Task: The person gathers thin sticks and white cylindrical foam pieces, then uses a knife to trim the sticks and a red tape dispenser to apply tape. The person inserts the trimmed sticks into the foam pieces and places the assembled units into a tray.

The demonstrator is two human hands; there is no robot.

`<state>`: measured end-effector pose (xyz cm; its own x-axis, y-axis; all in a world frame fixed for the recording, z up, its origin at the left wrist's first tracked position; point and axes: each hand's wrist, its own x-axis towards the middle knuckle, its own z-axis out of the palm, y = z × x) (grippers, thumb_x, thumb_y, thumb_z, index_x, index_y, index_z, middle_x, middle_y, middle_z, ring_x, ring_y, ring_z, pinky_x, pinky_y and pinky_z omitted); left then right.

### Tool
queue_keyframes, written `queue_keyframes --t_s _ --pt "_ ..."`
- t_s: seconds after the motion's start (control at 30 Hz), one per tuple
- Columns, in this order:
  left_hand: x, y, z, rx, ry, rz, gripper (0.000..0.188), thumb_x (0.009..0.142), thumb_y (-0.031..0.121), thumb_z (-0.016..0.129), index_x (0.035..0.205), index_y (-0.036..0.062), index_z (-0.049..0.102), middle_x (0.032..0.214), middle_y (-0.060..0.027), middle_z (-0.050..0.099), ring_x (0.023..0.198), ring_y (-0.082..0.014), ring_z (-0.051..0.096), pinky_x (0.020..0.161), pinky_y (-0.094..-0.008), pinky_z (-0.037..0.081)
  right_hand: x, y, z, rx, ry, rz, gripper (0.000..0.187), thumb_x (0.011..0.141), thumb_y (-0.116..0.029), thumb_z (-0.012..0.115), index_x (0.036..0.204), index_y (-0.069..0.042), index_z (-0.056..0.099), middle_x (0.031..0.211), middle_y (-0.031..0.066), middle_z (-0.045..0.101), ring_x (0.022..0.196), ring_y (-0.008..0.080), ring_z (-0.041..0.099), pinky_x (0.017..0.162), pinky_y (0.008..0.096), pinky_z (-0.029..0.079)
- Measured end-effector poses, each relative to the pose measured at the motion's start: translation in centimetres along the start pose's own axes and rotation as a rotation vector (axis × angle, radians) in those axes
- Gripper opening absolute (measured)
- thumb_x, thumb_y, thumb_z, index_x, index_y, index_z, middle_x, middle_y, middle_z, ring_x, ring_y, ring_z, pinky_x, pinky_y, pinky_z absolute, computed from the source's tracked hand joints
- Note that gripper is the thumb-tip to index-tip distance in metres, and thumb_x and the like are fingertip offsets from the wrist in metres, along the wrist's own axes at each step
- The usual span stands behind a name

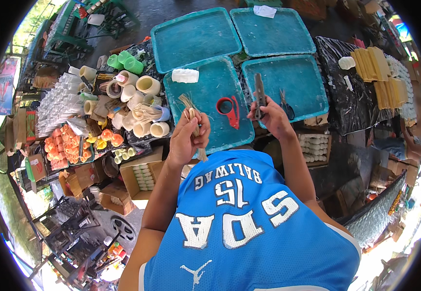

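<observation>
My left hand is closed around a bundle of thin straw-coloured strands, whose ends stick out above and below the fist. In my right hand is a long, narrow dark metal tool, held upright; its exact kind is unclear. Between the hands, a red tape dispenser with a dark roll lies on a teal tray. Dark-handled scissors rest just right of my right hand, on another teal tray. A white wrapped bundle sits at the near-left tray's far edge.
Two more teal trays lie farther off, one with a white paper. Leftward are cream cylinders, white pieces and orange pieces. Yellow bundles stand on black plastic at right. Cardboard boxes sit below.
</observation>
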<state>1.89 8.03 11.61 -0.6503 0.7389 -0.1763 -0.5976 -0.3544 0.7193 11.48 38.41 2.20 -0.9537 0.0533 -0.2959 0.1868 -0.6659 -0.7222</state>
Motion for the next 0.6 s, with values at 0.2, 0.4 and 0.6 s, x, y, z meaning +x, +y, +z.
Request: queue_keyframes --t_s 0.2,0.4,0.6 --pt "0.8 0.7 0.5 0.135 0.078 0.114 0.029 0.119 0.031 0.041 0.124 0.0075 0.057 0.093 -0.0019 0.051 0.069 -0.0062 0.038 0.058 -0.0229 0.033 -3.6 -3.6 10.4 -0.271 -0.159 -0.063 0.038 0.115 -0.035 0.055 0.131 -0.001 0.054 0.086 0.0056 0.062 0.072 0.018 0.07 0.068 0.0318 0.058" --pt "1.5 2.0 1.2 0.026 0.119 0.14 0.043 0.118 0.03 0.041 0.134 -0.0047 0.06 0.09 -0.0012 0.052 0.071 -0.0082 0.04 0.06 -0.0258 0.035 -5.9 -4.1 14.2 -0.247 -0.123 0.096 0.036 0.113 -0.037 0.061 0.098 -0.005 0.059 0.062 -0.0001 0.054 0.05 0.0081 0.056 0.049 0.0261 0.05" --pt "1.7 2.5 1.1 -0.016 0.107 0.174 0.049 0.117 0.03 0.041 0.143 -0.008 0.057 0.089 -0.0013 0.053 0.073 -0.0083 0.041 0.062 -0.0264 0.036 -7.6 -3.9 15.6 -0.142 -0.125 0.347 0.049 0.115 -0.048 0.052 0.093 -0.005 0.06 0.059 0.003 0.054 0.047 0.0119 0.054 0.049 0.0287 0.049"
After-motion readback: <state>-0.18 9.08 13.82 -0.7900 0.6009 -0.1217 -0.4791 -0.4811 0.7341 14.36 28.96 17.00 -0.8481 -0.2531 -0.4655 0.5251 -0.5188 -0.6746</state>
